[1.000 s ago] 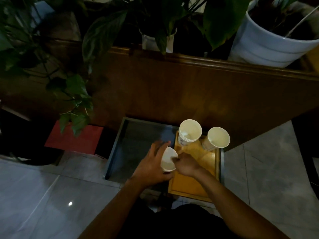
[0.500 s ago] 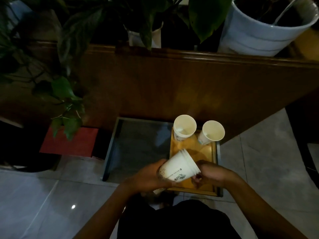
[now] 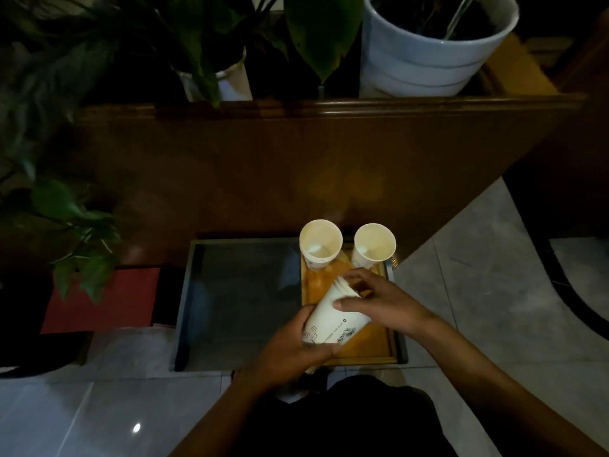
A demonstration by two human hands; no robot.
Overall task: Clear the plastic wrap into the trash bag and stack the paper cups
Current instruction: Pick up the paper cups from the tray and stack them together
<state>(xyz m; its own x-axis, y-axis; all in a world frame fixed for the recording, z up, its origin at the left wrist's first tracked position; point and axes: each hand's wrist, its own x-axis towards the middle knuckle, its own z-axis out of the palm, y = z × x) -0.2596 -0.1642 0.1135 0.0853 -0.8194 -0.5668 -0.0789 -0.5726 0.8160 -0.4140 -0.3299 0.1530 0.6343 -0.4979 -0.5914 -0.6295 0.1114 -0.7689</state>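
I'm on the stacking step: my left hand [image 3: 290, 349] grips the nested cup stack [image 3: 333, 319] over the wooden tray [image 3: 369, 349], right-hand fingers [image 3: 354, 303] curled around its rims. Next, I'd add the cup stack [image 3: 320, 243] and the single cup [image 3: 374, 244] upright beyond.

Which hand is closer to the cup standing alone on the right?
Right. The right hand is just below that cup; the left hand is lower, holding the cup stack's bottom.

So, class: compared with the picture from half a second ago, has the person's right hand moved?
Yes. The right hand has moved up from the wooden tray's near edge onto the cup stack, nearer the two standing cups.
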